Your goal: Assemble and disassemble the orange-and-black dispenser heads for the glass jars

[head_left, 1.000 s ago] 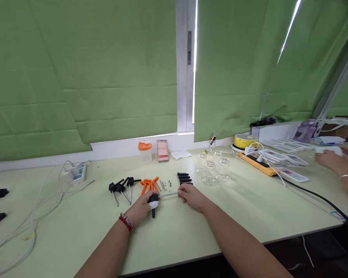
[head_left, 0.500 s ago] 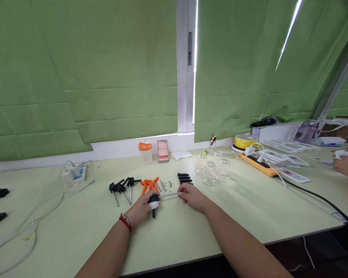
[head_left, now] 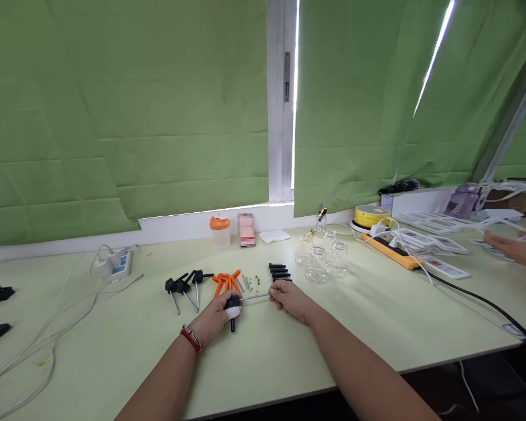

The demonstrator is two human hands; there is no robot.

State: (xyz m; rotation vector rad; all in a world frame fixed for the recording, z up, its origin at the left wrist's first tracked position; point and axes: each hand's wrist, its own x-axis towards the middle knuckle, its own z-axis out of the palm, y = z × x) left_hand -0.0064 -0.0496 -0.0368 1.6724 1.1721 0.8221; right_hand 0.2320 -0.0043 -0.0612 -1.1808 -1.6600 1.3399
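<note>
Over the table's front middle, my left hand (head_left: 217, 316) is wrapped round the black head (head_left: 232, 302) of a part with a black handle pointing down toward me. A thin metal rod (head_left: 255, 297) runs from that head to the right. My right hand (head_left: 284, 295) pinches the rod's far end, and its fingertips hide the tip. Left of my hands lie several similar black-headed parts (head_left: 183, 286) with metal rods. Orange plastic pieces (head_left: 226, 282), small screws (head_left: 246, 283) and tiny brass-coloured bits (head_left: 258, 279) lie just behind my hands. Several black rod-shaped pieces (head_left: 279, 272) sit beyond my right hand.
Several glass jars (head_left: 318, 266) stand right of centre. An orange power strip (head_left: 392, 251) with cables lies farther right, near printed cards (head_left: 447, 266). Another person's hand (head_left: 512, 248) is at the right edge. A white power strip (head_left: 121, 264) and loose cables (head_left: 55, 333) occupy the left.
My hands keep almost the same place and hold on the rod and black head. At the right edge, the other person's hand has moved left and its fingers now stretch out.
</note>
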